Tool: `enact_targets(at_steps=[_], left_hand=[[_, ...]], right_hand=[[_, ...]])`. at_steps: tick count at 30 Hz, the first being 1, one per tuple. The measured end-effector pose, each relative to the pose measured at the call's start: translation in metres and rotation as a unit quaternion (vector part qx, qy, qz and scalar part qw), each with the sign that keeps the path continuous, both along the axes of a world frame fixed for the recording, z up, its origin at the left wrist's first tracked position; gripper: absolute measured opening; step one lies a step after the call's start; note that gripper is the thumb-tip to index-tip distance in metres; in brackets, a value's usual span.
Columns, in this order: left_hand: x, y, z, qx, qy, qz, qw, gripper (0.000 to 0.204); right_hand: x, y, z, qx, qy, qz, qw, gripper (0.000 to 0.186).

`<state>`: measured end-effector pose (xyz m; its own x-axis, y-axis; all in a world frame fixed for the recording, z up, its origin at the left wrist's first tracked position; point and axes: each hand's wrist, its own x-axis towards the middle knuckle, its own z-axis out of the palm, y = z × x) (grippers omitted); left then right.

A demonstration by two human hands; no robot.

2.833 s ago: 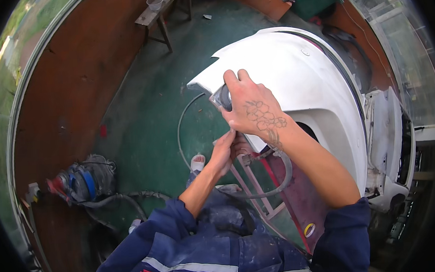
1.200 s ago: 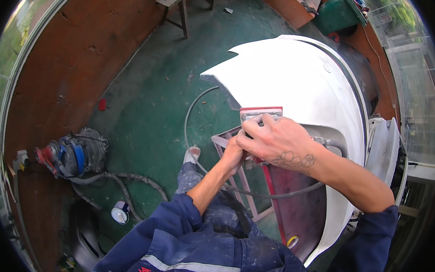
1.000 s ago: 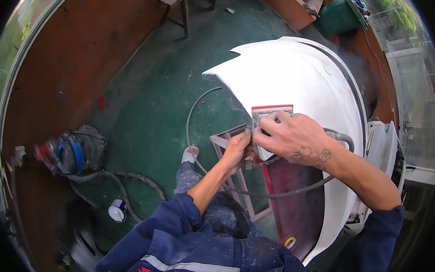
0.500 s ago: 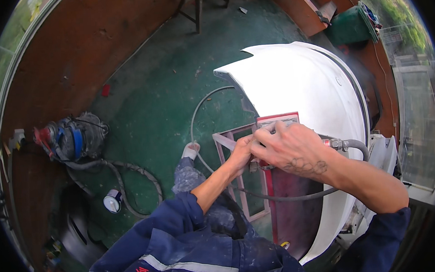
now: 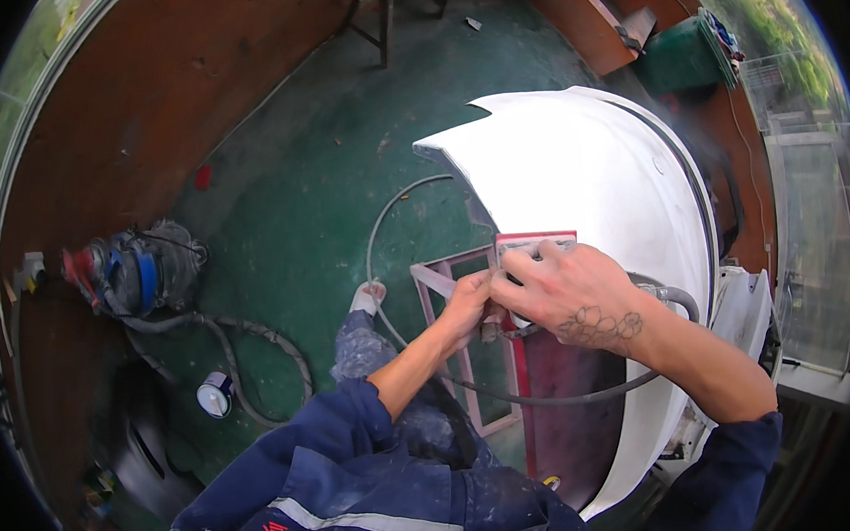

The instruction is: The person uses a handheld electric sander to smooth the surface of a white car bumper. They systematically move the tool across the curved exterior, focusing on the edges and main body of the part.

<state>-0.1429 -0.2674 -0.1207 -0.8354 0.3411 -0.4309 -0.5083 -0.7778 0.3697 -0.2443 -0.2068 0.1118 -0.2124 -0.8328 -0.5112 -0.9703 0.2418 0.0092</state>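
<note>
The fingers of the right hand point(image 5: 571, 292) grip the red-edged sanding block point(image 5: 537, 238) at the near left edge of the white panel point(image 5: 575, 174); those of the left hand point(image 5: 467, 305) curl just beside it, though what they grasp, if anything, cannot be told. Uneven pressure could tip the block over that edge and gouge it, or nip the left fingers. The slack gray hose point(image 5: 550, 400) might snag the pink stand point(image 5: 499, 424), jerking the block sideways.
</note>
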Motion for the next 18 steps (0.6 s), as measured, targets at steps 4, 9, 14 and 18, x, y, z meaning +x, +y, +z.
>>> enact_targets(at_steps=[4,9,14,18], left_hand=[[0.005,0.003,-0.032,0.053,0.040,-0.013,0.998,0.046],[0.003,0.007,-0.018,0.045,0.022,0.005,0.999,0.048],[0.008,0.006,-0.027,0.055,0.025,-0.005,0.998,0.046],[0.008,0.000,-0.023,0.043,0.022,-0.005,0.999,0.047]], right_hand=[[-0.017,0.011,0.024,0.032,-0.066,-0.104,0.992,0.054],[-0.017,0.024,0.009,-0.067,-0.099,-0.274,0.954,0.056],[-0.043,-0.038,-0.019,-0.005,-0.061,-0.294,0.954,0.053],[-0.080,-0.100,-0.047,0.045,-0.017,-0.235,0.971,0.049]])
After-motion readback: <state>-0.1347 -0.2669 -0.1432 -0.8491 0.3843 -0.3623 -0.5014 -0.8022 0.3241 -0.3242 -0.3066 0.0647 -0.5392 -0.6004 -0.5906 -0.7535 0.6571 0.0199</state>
